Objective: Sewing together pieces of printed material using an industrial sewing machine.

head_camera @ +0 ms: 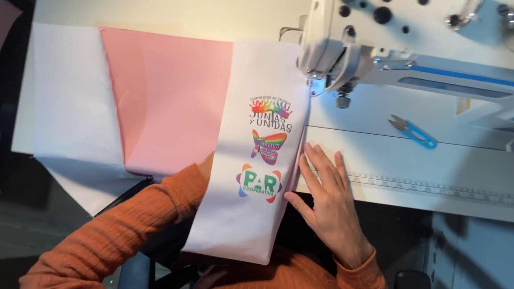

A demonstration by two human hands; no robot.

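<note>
The white printed fabric strip [255, 157] lies on the worktop [428, 170] under the sewing machine [424, 34] needle; right hand [326, 201] rests flat, fingers spread, on its edge; left hand hidden beneath, state unclear; uneven guiding risks a crooked seam or fingers nearing the needle.

1. Both arms wear a sweater in burnt orange with long sleeves.
2. The knit is finely ribbed, with narrow lines running along each sleeve.
3. The right sleeve ends in a snug cuff at the wrist, just behind the right hand [326, 201].
4. The right hand is bare, with no glove, ring or watch in view.
5. The left sleeve covers the whole arm; the left hand is hidden.
6. The same orange knit covers the chest at the bottom edge.
</note>
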